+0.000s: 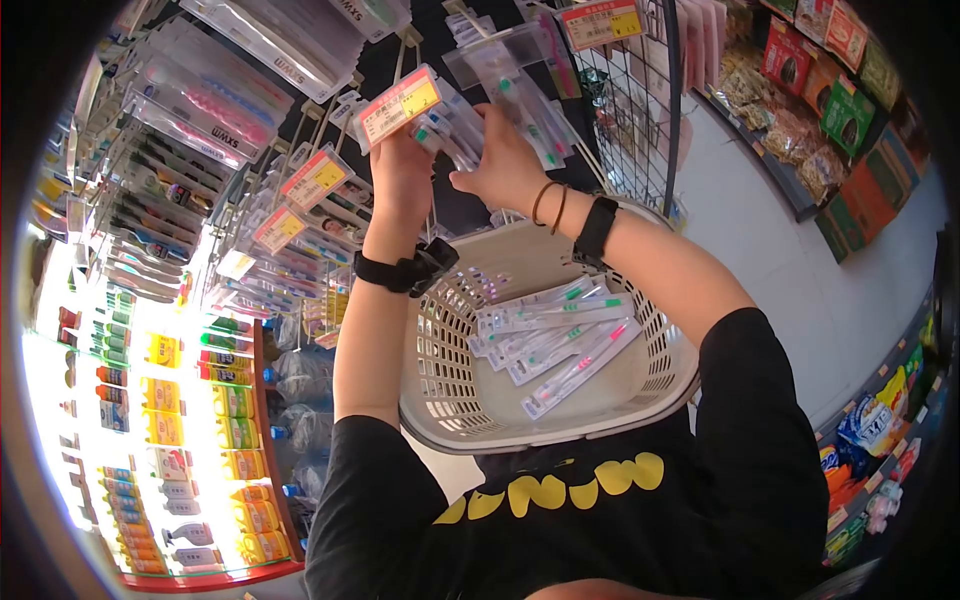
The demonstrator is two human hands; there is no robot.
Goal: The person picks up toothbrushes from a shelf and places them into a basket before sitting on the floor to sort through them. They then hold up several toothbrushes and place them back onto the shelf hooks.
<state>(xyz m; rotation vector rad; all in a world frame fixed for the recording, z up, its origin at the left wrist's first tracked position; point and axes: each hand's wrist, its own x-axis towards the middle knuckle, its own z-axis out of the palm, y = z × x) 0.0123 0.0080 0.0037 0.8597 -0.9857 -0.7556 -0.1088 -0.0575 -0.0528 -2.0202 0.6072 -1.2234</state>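
Note:
Both hands are raised at a display hook, around a bunch of clear-packed toothbrushes [458, 128] under a red and yellow price tag [398, 105]. My right hand [508, 165] grips the packs from the right side, thumb below and fingers above. On the other side, my left hand [402, 178] closes on the same packs, its fingertips partly covered by the tag and packaging. Below my forearms is a light grey plastic basket [430, 425] with slotted sides. Several packaged toothbrushes [565, 335] with green or pink parts lie in it.
More toothbrush packs [515, 85] hang right of my hands, and others [205, 105] fill hooks at left. A black wire rack [640, 110] stands at right. Lit shelves of bottles [165, 400] are at lower left; snack shelves [790, 120] lie across the tiled aisle [760, 210].

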